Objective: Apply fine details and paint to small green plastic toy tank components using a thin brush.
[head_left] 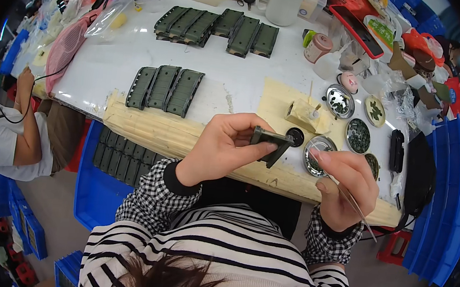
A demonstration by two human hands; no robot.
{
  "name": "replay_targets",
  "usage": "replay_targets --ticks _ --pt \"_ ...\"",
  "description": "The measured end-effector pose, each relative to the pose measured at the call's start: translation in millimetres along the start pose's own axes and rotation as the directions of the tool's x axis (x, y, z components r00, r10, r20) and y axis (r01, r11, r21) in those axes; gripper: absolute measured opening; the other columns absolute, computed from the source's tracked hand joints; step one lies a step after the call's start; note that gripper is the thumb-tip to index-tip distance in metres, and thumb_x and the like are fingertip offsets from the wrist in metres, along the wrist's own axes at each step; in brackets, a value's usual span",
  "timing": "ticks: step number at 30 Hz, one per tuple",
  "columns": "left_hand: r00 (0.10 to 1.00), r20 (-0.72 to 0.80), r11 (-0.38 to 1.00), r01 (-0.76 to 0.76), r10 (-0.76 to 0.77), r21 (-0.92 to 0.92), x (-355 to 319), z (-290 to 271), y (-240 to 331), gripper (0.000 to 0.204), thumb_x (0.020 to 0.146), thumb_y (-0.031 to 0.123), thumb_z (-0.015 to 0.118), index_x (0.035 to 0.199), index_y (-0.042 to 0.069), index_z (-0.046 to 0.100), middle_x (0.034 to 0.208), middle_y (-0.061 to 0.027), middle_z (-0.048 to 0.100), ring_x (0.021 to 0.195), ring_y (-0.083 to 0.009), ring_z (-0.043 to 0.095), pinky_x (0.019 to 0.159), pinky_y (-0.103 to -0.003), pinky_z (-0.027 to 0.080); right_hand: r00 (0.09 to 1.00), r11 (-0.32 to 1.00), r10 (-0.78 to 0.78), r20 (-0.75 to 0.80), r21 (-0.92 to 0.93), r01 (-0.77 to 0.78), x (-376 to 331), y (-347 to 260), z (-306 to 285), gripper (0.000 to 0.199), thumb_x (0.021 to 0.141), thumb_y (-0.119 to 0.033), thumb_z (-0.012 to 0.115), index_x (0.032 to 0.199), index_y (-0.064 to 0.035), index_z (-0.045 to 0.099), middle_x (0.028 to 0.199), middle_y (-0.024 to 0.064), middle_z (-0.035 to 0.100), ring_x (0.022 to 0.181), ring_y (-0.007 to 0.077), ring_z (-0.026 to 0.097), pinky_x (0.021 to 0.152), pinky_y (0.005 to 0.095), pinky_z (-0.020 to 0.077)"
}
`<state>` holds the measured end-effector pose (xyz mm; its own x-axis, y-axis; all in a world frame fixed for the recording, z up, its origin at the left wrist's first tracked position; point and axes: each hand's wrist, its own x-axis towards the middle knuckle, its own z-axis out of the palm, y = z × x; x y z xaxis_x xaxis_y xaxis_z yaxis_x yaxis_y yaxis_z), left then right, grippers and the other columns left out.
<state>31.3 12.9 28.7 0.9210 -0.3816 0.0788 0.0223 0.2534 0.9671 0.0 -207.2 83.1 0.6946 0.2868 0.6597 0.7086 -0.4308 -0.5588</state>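
My left hand (224, 145) grips a dark green curved plastic casing (270, 142) over the table's near edge, thumb along its side. In my right hand (348, 189) is a pair of thin metal tweezers (355, 208), pinched between the fingers. Their tips reach over a round metal dish (328, 145) of tiny dark parts; whether they hold a part is too small to tell. A small round black container (296, 136) sits just beyond the casing. Three similar green casings (164, 89) lie side by side to the left.
More casings (189, 24) lie farther back. Dishes of small green pieces (357, 135) stand at right, near a yellowish block (305, 117). A white mug (284, 3) and a red-framed phone (356, 31) are behind. Below left, a blue bin (88, 184) holds casings. Another person (23, 138) sits at left.
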Motion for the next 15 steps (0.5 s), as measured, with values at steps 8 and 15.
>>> replay_targets --ticks 8,15 --pt "1.000 -0.009 1.000 -0.016 0.017 0.009 -1.9 3.4 6.8 0.016 0.086 -0.005 0.066 0.102 -0.003 0.064 0.091 -0.0046 0.069 0.079 -0.0041 0.061 0.063 -0.016 0.047 0.999 1.000 0.003 0.045 0.029 -0.004 0.3 -4.9 1.8 0.037 0.072 -0.008 0.080 0.108 -0.0048 0.070 0.094 0.0115 0.068 0.081 0.0238 0.066 0.070 0.0307 0.0536" --pt "0.999 0.019 0.999 -0.031 0.030 0.017 -2.7 2.5 3.1 0.017 0.085 -0.008 0.065 0.102 -0.004 0.064 0.096 -0.0064 0.068 0.085 -0.0064 0.062 0.068 -0.018 0.050 0.998 0.998 -0.032 0.056 0.052 0.029 2.3 -8.9 3.8 0.041 0.071 -0.008 0.080 0.110 -0.0046 0.069 0.095 0.0115 0.067 0.082 0.0242 0.066 0.071 0.0310 0.0539"
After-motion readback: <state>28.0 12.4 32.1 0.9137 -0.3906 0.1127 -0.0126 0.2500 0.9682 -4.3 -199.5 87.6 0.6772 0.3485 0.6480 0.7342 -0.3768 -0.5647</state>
